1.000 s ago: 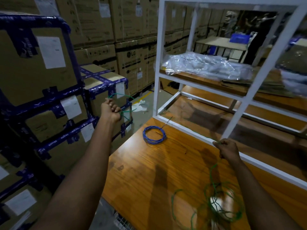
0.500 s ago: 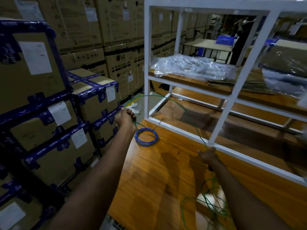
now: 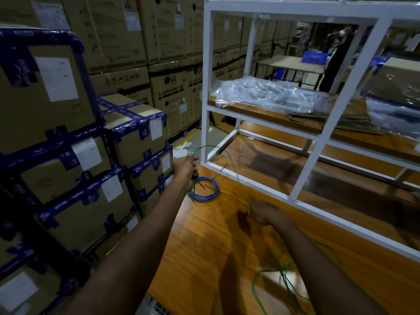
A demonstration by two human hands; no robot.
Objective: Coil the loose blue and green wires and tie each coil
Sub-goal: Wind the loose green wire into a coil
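A coiled blue wire (image 3: 205,192) lies on the wooden table (image 3: 204,251) near its far left corner. My left hand (image 3: 186,165) is closed around loops of green wire just left of that coil, above the table edge. From it a green strand (image 3: 238,180) arcs up and comes down to my right hand (image 3: 261,211), which pinches it low over the table. More loose green wire (image 3: 281,276) lies tangled on the table by my right forearm.
A white metal shelf frame (image 3: 313,153) stands on the table right behind my hands, with clear plastic wrap (image 3: 268,94) on its upper board. Stacked cardboard boxes with blue tape (image 3: 136,135) stand left of the table.
My left hand has come down and right, close to the blue coil. My right hand slid left and nearer along the green wire, and the strand between the hands is shorter.
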